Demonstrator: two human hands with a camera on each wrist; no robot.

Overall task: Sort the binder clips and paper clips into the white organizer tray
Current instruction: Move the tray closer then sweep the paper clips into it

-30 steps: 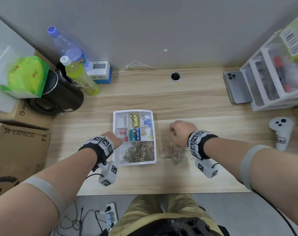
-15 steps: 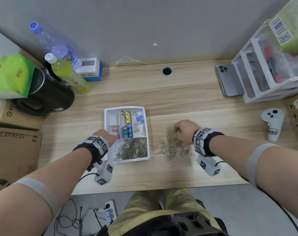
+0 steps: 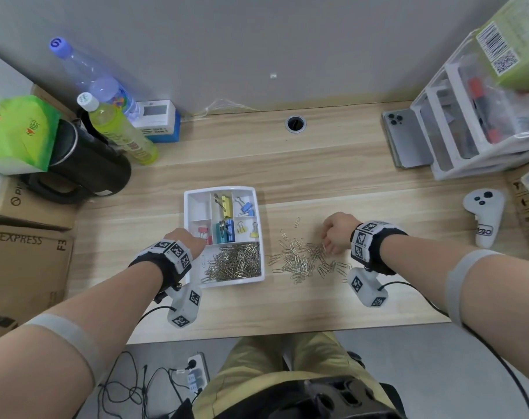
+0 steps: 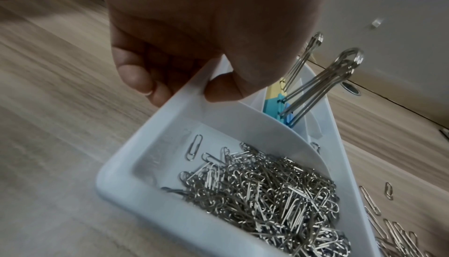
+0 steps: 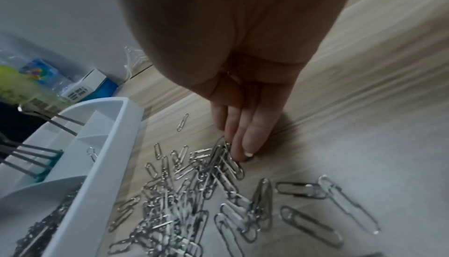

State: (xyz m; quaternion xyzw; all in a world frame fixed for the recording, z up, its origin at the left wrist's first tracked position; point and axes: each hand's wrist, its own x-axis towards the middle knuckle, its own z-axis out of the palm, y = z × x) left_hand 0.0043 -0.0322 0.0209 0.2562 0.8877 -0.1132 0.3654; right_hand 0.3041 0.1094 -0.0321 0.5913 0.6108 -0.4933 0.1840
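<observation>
The white organizer tray [image 3: 219, 189] lies mid-table. Its upper cells hold yellow [image 3: 225, 202], blue [image 3: 246, 207], teal [image 3: 225, 229] and red [image 3: 203, 231] binder clips. Its wide front cell holds a heap of silver paper clips [image 3: 236, 264]. My left hand [image 3: 186, 240] grips the tray's left rim [image 4: 116, 165], thumb inside and fingers outside [image 4: 182, 86]. Loose paper clips [image 3: 302, 261] are scattered on the wood right of the tray. My right hand [image 3: 332, 237] points down at their right side, its straight fingers [image 5: 243, 145] together and touching the loose clips [image 5: 194, 194].
A black kettle [image 3: 88, 167], two bottles [image 3: 121, 131] and cardboard boxes [image 3: 24, 261] crowd the left. A phone [image 3: 405, 140], a white drawer unit [image 3: 475, 131] and a white controller [image 3: 484, 219] sit at the right. A cable hole [image 3: 295, 124] lies behind the tray.
My right hand has shifted right, away from the tray, and the loose paper clips have spread out wider. My left hand has kept its hold on the tray.
</observation>
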